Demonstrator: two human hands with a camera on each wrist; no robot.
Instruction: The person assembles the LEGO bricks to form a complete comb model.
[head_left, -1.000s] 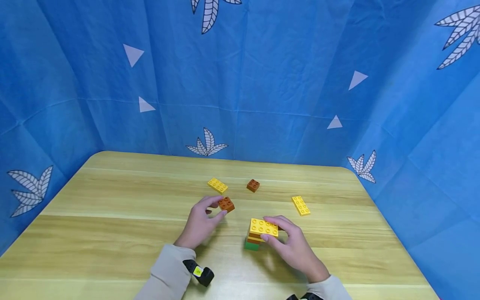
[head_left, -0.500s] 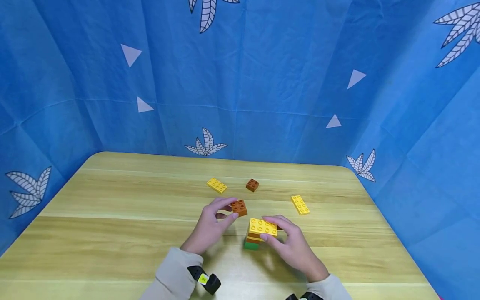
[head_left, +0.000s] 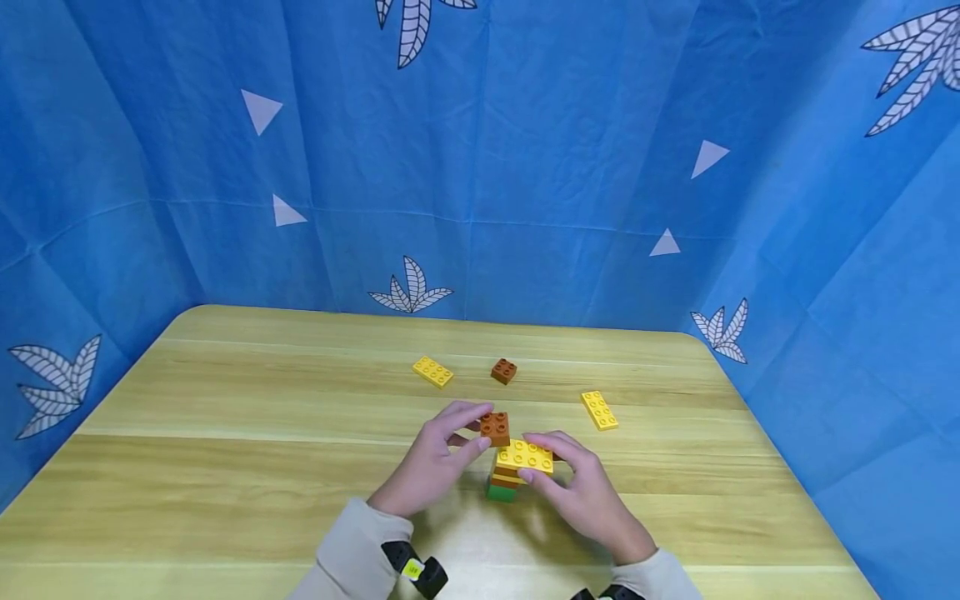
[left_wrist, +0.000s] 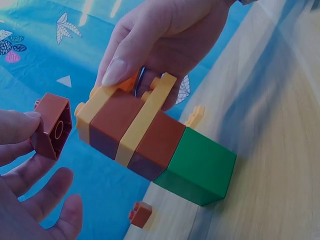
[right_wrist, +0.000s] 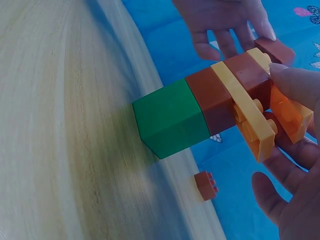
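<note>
My left hand (head_left: 435, 462) pinches a small brown toy brick (head_left: 495, 428) between thumb and fingers, its studs facing up. The brick overlaps the far left corner of the top yellow plate (head_left: 523, 456) in the head view; a narrow gap separates them in the left wrist view. That plate caps a tower with a green brick (left_wrist: 200, 167) at its base. Above the green come a brown brick (left_wrist: 159, 142), a second yellow plate (left_wrist: 145, 120) and another brown brick (left_wrist: 116, 120). My right hand (head_left: 581, 492) grips the top plate's overhanging right end by thumb and fingers.
Farther back on the wooden table (head_left: 225, 400) lie a loose yellow plate (head_left: 432, 372) and a brown brick (head_left: 504, 371). Another yellow plate (head_left: 599, 410) lies to the right of the tower. A blue curtain (head_left: 480, 167) hangs behind the table.
My left hand has carried the brown brick rightward and nearer, from left of the tower to its top left corner. The right hand and the tower have stayed nearly still.
</note>
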